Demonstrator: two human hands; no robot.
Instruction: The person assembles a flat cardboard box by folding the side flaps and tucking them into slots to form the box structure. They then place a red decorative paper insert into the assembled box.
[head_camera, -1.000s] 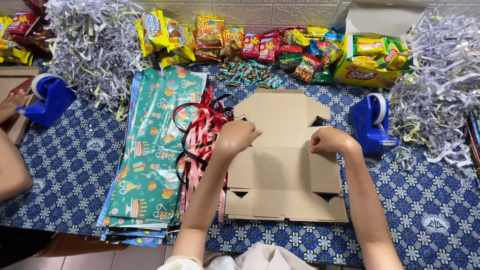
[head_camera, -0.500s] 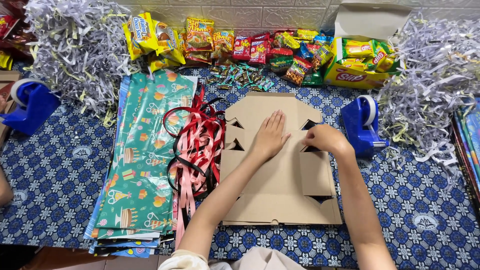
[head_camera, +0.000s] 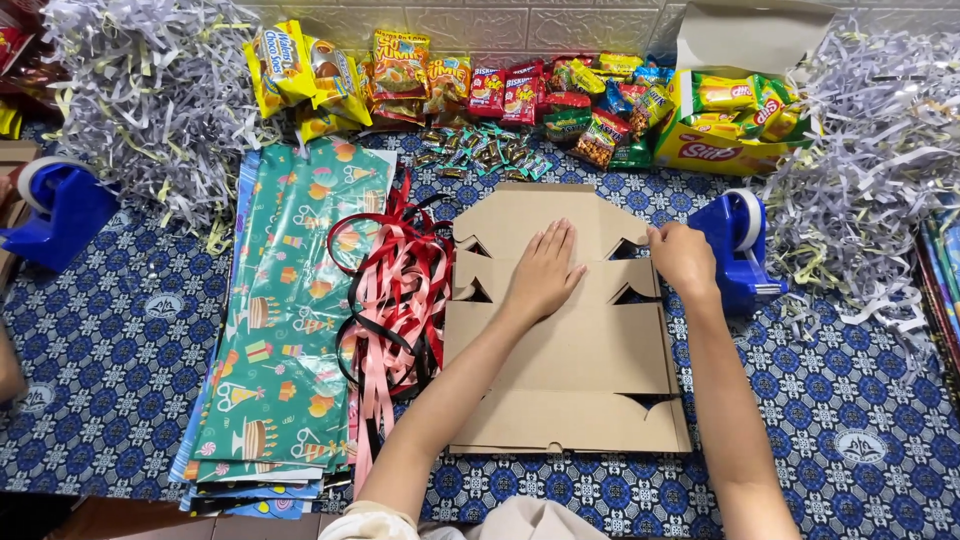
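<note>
A flat, unfolded brown cardboard box (head_camera: 570, 350) lies on the patterned blue tablecloth in front of me. My left hand (head_camera: 545, 270) rests flat on its upper middle panel, fingers together and stretched out. My right hand (head_camera: 682, 258) touches the box's upper right edge, fingers curled, right beside a blue tape dispenser (head_camera: 738, 250). Neither hand holds anything.
A bundle of red and pink ribbons (head_camera: 395, 300) and a stack of green wrapping paper (head_camera: 290, 310) lie to the left. Snack packets (head_camera: 500, 90) and an open yellow snack box (head_camera: 730, 120) line the back. Shredded paper piles (head_camera: 150, 90) (head_camera: 870, 170) sit at both sides. A second tape dispenser (head_camera: 60, 210) stands far left.
The box has been flattened out on the table. My left hand has opened and slid onto its upper panel; my right hand has moved right towards the tape dispenser.
</note>
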